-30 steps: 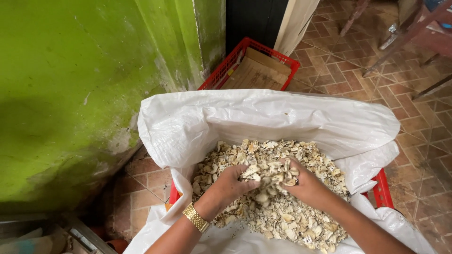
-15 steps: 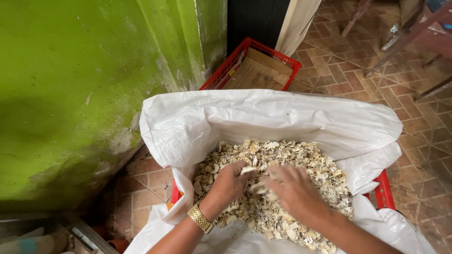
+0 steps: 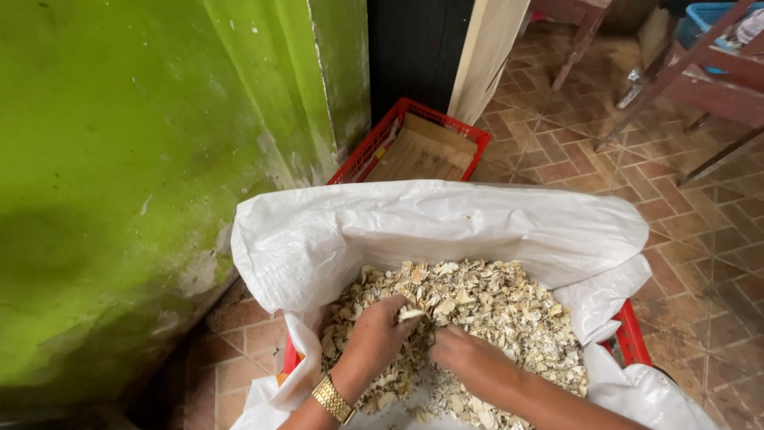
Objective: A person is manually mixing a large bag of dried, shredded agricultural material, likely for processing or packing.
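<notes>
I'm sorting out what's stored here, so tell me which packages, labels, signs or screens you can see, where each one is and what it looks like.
White sack: woven plastic, rim rolled down, set in a red crate in the foreground, full of pale dried chips; the left hand and right hand dig into them.
Brown cardboard: flat sheets in a second red crate by the green wall.
No labels, signs or screens show.

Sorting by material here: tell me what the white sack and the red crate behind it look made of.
White sack: likely woven plastic, slightly glossy, with stiff creases. Red crate: seems moulded plastic, judging by its lattice walls and even colour.
</notes>
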